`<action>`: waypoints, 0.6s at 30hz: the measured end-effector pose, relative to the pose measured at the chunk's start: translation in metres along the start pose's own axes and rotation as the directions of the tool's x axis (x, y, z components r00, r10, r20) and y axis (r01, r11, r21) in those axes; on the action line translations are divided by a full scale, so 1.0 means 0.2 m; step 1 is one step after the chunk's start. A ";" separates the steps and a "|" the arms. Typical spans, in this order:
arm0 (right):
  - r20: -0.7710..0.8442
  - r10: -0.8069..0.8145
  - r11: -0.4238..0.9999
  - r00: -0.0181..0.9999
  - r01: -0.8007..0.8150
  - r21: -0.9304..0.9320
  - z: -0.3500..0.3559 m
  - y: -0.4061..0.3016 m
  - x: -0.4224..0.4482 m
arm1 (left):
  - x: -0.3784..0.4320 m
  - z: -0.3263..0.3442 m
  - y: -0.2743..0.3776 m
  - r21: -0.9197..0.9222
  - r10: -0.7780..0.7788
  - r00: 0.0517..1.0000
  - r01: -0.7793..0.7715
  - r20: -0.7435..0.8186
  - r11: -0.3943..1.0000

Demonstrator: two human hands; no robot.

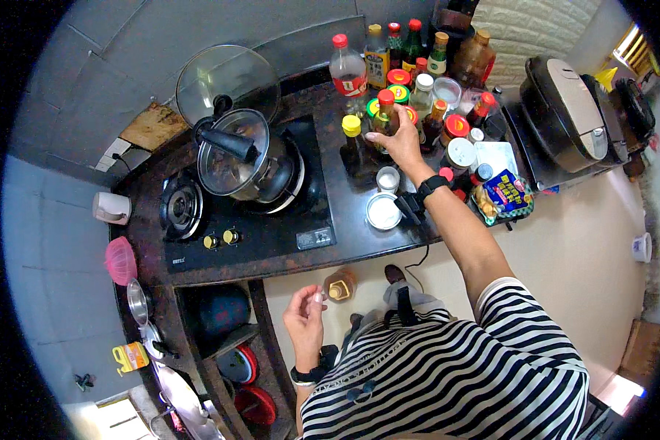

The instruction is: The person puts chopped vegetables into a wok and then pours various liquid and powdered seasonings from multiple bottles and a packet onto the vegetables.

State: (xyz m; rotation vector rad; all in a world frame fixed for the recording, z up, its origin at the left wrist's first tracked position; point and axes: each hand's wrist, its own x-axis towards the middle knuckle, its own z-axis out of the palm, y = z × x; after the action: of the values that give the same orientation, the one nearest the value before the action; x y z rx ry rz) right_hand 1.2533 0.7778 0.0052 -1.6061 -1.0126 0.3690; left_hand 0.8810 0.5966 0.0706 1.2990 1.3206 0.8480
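My right hand (401, 140) reaches over the counter, its thumb and fingers around a red-capped glass bottle (384, 118). Just left of that bottle stands a dark bottle with a yellow cap (352, 127). Nearer the counter's front edge are a small clear container of white grains (388, 179) and a round tub of white powder (384, 211). My left hand (306, 319) hangs in front of the counter with its fingers curled in, and I see nothing held in it. Below it on the floor, a large jug of amber liquid (340, 286) is partly visible.
A lidded pot (242, 159) sits on the black gas hob (269, 236), a glass lid (228, 77) behind it. Several sauce bottles and jars crowd the back, including a large plastic bottle (347, 74). A rice cooker (564, 115) stands at right.
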 end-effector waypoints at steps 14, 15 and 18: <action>-0.094 -0.360 0.930 0.928 0.349 -0.113 -0.36 -0.70 0.36 | 0.14 0.01 -0.05 0.039 -0.010 0.999 0.008 0.050 0.999; -0.067 -0.384 0.917 0.921 0.372 -0.145 -0.39 -0.76 0.46 | 0.15 0.02 -0.04 0.034 -0.017 0.998 0.015 0.058 0.999; -0.026 -0.406 0.857 0.914 0.370 -0.358 -0.35 -0.66 0.94 | 0.19 0.04 -0.02 0.044 -0.013 0.996 0.009 0.085 0.999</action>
State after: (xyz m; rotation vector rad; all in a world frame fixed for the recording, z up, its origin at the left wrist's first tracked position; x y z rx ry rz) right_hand 1.3581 0.8751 0.1995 -1.6559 -1.3460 -0.1792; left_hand 0.8923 0.6305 0.0572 1.3459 1.2834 0.7516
